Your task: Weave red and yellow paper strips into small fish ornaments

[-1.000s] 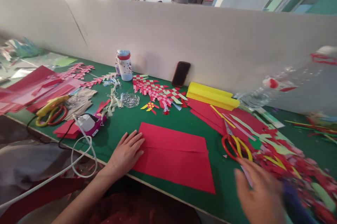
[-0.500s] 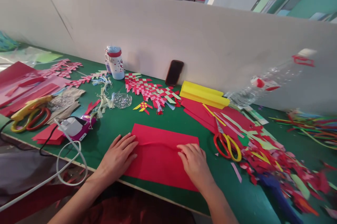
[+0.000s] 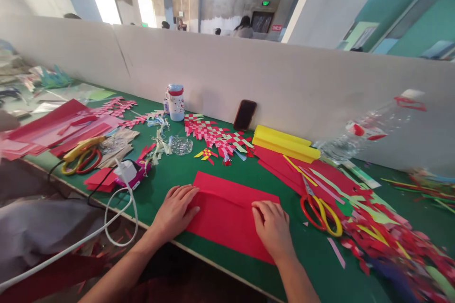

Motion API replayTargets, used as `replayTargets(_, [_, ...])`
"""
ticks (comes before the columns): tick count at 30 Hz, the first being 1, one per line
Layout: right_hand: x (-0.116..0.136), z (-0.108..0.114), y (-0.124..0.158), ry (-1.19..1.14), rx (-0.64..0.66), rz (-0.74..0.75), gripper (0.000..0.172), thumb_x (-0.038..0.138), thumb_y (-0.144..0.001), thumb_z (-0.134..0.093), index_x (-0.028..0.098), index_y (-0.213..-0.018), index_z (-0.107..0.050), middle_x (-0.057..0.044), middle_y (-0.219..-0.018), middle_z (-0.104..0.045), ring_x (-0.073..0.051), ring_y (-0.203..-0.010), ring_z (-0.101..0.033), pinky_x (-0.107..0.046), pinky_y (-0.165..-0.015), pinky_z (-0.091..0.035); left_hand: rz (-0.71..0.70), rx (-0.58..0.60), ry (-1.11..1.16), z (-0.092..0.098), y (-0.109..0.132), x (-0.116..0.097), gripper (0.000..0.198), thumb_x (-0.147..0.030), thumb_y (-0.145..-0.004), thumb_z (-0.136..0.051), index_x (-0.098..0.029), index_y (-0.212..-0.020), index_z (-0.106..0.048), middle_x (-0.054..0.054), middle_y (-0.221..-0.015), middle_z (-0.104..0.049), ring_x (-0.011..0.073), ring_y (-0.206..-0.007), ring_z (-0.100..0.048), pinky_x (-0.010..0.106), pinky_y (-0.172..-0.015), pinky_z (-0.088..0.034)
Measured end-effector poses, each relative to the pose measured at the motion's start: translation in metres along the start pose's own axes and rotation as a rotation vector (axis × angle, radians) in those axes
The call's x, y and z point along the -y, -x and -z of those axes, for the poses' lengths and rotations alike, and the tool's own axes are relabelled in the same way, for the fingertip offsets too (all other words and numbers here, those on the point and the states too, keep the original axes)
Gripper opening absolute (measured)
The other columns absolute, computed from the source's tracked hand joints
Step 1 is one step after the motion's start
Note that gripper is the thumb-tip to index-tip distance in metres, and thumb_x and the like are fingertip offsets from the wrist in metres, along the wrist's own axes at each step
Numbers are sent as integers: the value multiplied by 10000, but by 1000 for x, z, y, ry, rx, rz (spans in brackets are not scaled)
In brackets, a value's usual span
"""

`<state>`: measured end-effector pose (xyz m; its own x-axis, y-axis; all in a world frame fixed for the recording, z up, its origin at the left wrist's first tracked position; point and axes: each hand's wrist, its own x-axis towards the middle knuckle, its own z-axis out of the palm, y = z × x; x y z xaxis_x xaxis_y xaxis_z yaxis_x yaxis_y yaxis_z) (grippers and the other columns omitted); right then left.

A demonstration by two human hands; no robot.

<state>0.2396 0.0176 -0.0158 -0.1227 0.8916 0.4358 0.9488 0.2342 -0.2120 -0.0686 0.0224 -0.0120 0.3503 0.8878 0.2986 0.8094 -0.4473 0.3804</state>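
A sheet of red paper (image 3: 229, 229) lies on the green table in front of me. A narrow raised band, a strip or a fold, runs across its upper part; I cannot tell which. My left hand (image 3: 176, 213) is at the sheet's left edge, fingers curved together over the band's left end, thumb lower on the paper. At the right edge, my right hand (image 3: 273, 229) has its fingers bent and closed on the paper by the band's right end. Scissors (image 3: 322, 210) with red and yellow handles lie right of the sheet.
Woven paper pieces (image 3: 213, 134), a phone (image 3: 245, 114) and a cup (image 3: 176, 102) stand or lie along the partition (image 3: 213, 63). Yellow paper (image 3: 286, 144), a plastic bottle (image 3: 369, 127) and paper scraps (image 3: 398, 236) are at right. A white cable (image 3: 71, 248) loops at left.
The camera view has tilted up and turned slightly left, so everything sits lower and further right. Both hands keep their places on the red paper, and the band looks flatter at its right end.
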Motion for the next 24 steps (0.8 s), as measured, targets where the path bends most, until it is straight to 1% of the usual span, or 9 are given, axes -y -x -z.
replayTargets(3, [-1,-2,-1,30,-20,12,207,326,-927,-473,237,-943,-659,-62,-947,-705,-245,-930,-592,-357,-769,-372,7,35,-6,4,-2,-3,416,-259,-903,-523,-210,-1316,-535,107,-1336,-596,261,-1266,-517,486,-1085,-360])
replayTargets(8, [1,-2,-1,71,-35,33,217,363,-923,-478,233,-873,-644,-52,-849,-695,-237,-867,-588,-337,-710,-359,10,46,-37,8,0,-10,405,-244,-898,-541,-226,-1302,-540,77,-1342,-595,241,-1282,-495,456,-1098,-340])
replayTargets(11, [1,-2,-1,86,-42,39,236,367,-932,-455,236,-842,-630,-51,-836,-687,-236,-843,-589,-337,-687,-355,21,66,-68,11,0,-16,380,-220,-900,-543,-226,-1279,-551,70,-1337,-594,237,-1279,-484,441,-1106,-321])
replayTargets(13, [0,-2,-1,90,-41,45,252,371,-938,-436,239,-827,-619,-51,-836,-683,-237,-832,-590,-337,-673,-354,39,93,-95,14,-4,-20,355,-224,-898,-552,-224,-1254,-564,74,-1300,-608,247,-1241,-503,443,-1083,-339])
replayTargets(16, [-4,-4,-3,87,-22,71,269,387,-939,-425,244,-796,-603,-46,-818,-676,-238,-808,-592,-326,-640,-351,71,156,-140,19,-18,-26,252,-284,-893,-579,-216,-1131,-622,84,-1177,-643,272,-1138,-545,446,-988,-404])
replayTargets(19, [-11,-7,-3,91,-3,102,272,397,-934,-427,251,-788,-604,-40,-791,-673,-241,-779,-601,-315,-604,-349,93,228,-172,22,-38,-29,172,-316,-873,-608,-193,-984,-651,92,-1058,-659,285,-1057,-566,436,-903,-435])
replayTargets(22, [-21,-15,-1,128,-33,150,294,386,-956,-388,251,-822,-613,-46,-811,-689,-245,-777,-624,-320,-598,-378,88,298,-171,23,-54,-30,124,-304,-874,-603,-196,-901,-655,72,-988,-668,265,-1008,-582,393,-848,-448])
replayTargets(24, [-27,-20,0,147,-75,193,322,375,-976,-352,242,-848,-614,-58,-856,-710,-244,-791,-645,-327,-604,-410,73,330,-164,25,-60,-32,130,-310,-885,-590,-198,-886,-656,69,-996,-665,255,-1000,-584,381,-842,-447])
